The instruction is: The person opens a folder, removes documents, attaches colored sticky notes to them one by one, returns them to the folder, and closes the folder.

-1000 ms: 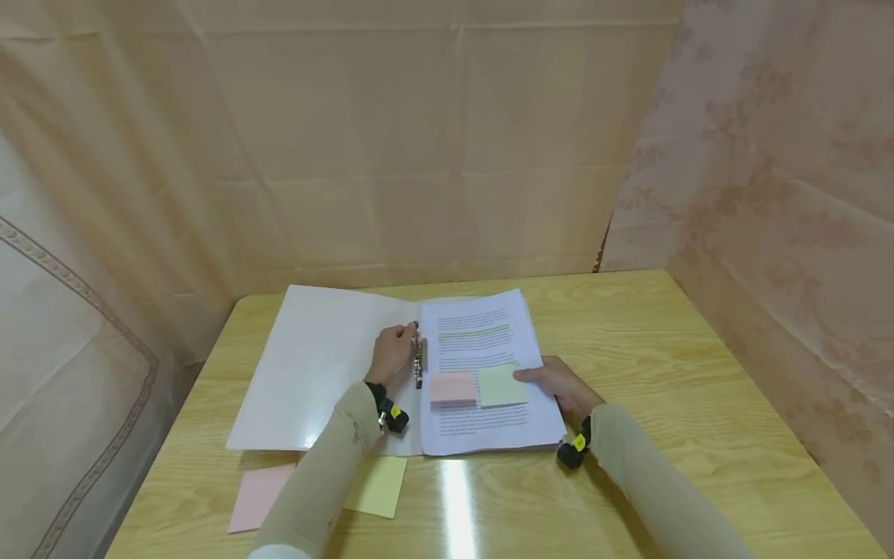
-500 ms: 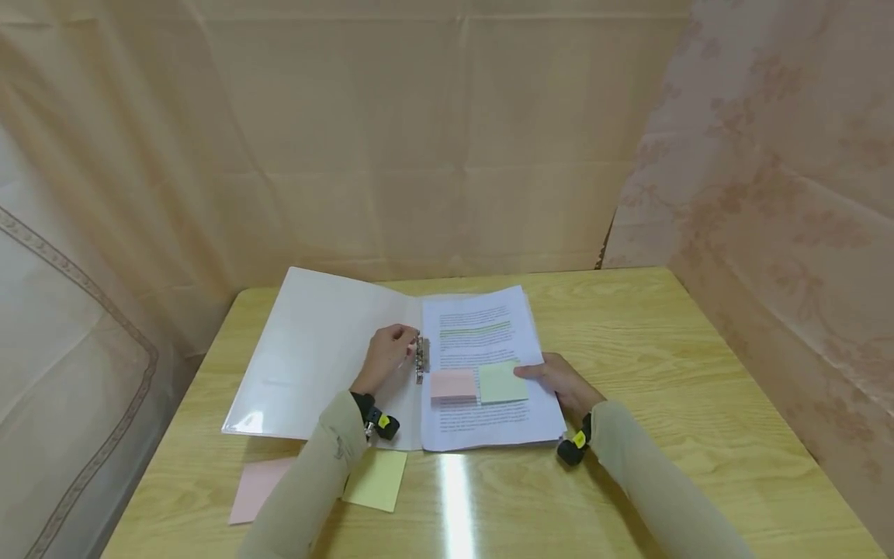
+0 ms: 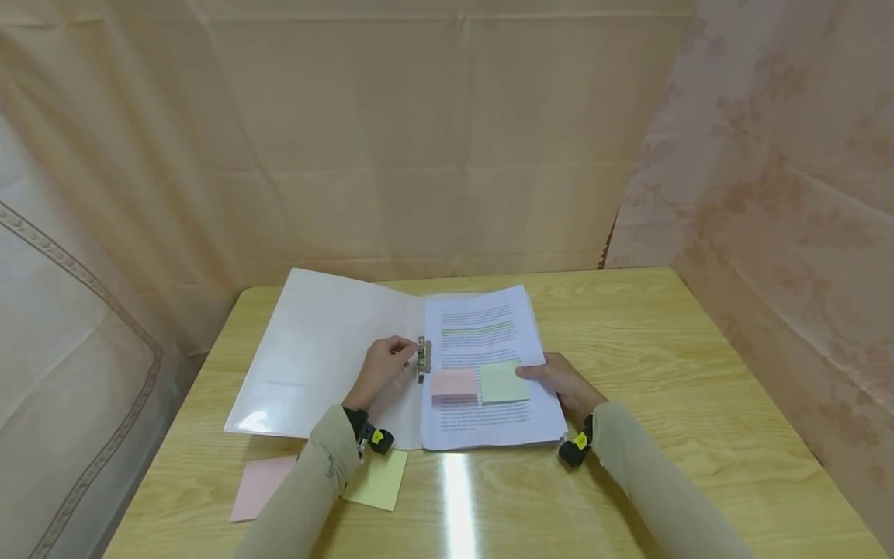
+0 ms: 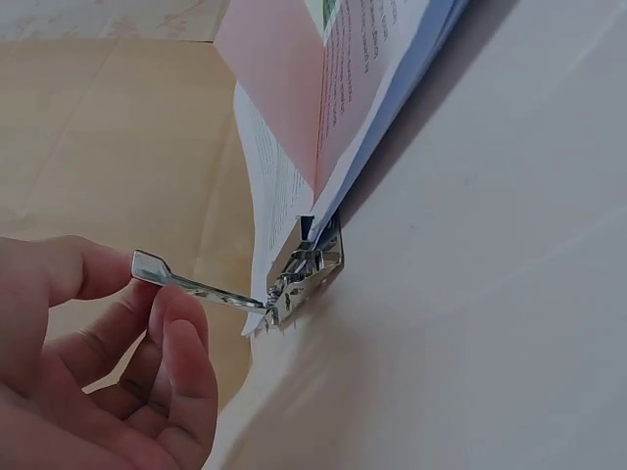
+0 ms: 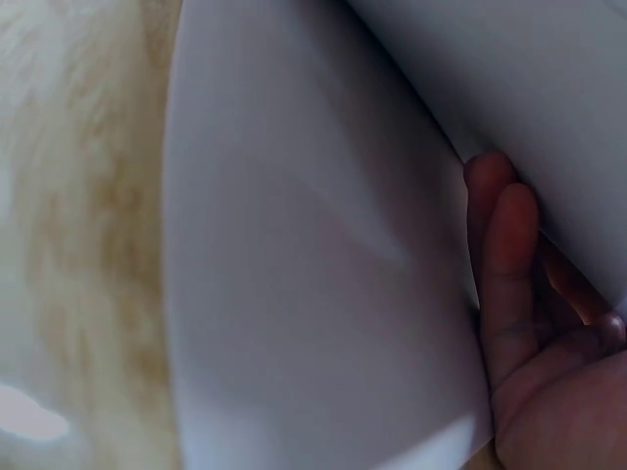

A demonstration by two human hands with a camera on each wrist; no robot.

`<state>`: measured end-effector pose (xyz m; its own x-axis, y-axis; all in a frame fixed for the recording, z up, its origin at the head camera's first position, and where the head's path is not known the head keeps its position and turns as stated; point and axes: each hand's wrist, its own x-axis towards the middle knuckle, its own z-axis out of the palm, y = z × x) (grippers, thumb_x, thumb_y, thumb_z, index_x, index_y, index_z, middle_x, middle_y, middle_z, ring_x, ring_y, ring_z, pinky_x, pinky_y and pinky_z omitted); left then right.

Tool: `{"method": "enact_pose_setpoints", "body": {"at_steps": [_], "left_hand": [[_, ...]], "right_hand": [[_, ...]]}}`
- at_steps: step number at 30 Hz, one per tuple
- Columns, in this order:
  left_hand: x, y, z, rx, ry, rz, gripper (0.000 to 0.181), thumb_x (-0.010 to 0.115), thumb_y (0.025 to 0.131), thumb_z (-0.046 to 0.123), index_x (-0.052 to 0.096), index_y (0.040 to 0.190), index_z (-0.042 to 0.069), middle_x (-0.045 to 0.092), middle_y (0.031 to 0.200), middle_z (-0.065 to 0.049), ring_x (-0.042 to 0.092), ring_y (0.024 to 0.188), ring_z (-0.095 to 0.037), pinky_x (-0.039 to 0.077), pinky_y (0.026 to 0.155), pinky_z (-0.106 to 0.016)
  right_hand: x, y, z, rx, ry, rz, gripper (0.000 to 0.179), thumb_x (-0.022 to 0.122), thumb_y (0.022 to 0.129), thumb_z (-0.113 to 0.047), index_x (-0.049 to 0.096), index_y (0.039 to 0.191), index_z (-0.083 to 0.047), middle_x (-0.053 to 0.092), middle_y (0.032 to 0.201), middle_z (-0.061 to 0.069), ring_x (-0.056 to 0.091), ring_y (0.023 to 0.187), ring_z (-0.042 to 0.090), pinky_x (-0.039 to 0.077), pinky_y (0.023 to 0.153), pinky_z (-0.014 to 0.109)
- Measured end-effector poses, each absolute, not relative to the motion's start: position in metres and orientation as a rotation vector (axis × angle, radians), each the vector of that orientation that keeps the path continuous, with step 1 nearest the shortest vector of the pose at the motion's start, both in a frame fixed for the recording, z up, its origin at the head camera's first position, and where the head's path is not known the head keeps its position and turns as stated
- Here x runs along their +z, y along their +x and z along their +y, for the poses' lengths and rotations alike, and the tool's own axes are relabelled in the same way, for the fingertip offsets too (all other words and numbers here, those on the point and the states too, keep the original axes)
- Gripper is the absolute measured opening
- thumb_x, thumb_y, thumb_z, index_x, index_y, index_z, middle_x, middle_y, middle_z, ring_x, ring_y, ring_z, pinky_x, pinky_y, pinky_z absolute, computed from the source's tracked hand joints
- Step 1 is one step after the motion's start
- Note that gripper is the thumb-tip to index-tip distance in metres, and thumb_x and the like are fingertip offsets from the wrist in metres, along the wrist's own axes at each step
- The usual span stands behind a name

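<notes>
A white folder (image 3: 314,357) lies open on the table, with a metal lever clip (image 3: 422,361) along its spine. In the left wrist view, my left hand (image 4: 118,343) pinches the end of the clip's lever (image 4: 211,292), which sticks out from the clip body (image 4: 304,274). Printed sheets (image 3: 482,318) lie on the folder's right side, their inner edge at the clip. A pink sticky note (image 3: 454,384) and a green one (image 3: 504,382) are on the top sheet. My right hand (image 3: 562,380) grips the sheets' right edge, thumb on top by the green note, fingers underneath (image 5: 509,274).
A pink sticky note pad (image 3: 261,485) and a yellow one (image 3: 377,479) lie in front of the folder, partly behind the left sleeve. The wooden table (image 3: 628,326) reaches back to a beige curtain (image 3: 349,155).
My left hand has drawn back slightly toward me along the clip, holding the lever. The folder's left cover has tilted up a little. My right hand stays in place on the sheets.
</notes>
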<state>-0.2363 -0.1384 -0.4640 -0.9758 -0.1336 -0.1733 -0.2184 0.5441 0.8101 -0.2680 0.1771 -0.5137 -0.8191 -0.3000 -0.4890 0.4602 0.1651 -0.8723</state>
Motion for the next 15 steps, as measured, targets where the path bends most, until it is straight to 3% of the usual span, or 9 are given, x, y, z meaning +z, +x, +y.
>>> {"method": "enact_pose_setpoints", "body": {"at_steps": [15], "left_hand": [[-0.4673,-0.2306,-0.1441,1.346,-0.313,2.658,0.025,0.062,0.095,0.023,0.068,0.108,0.003,0.065,0.086,-0.009,0.055,0.068,-0.014,0.043,0.059,-0.022]], "right_hand": [[-0.5158,-0.2668,0.18,-1.723,0.111,1.879,0.049,0.065,0.092,-0.017,0.05,0.138,-0.007,0.071,0.112,0.009,0.072,0.091,0.022,0.058,0.077,0.037]]}}
